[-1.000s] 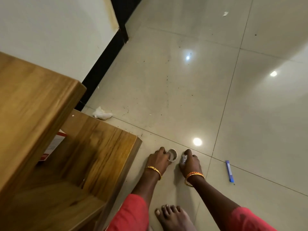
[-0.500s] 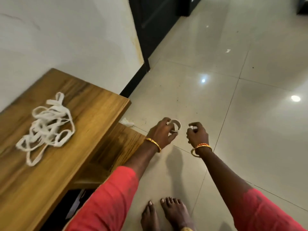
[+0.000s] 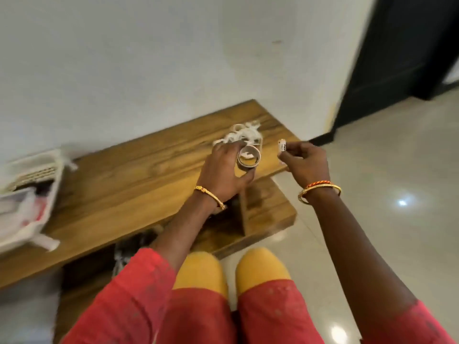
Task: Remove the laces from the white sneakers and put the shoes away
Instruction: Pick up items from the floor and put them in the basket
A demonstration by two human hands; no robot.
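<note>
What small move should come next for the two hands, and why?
Probably set both items down on the wooden shelf top: the left hand grips a small ring-shaped roll and the right hand pinches a small white piece above it, beside the laces.

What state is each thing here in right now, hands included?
Left hand: fingers grip a small ring-shaped roll, held above the bench.
Right hand: pinches a small white item; too blurred to identify.
Laces: out of the shoes, heaped loose on the wooden bench.
White basket: on the bench, holding things.
</note>
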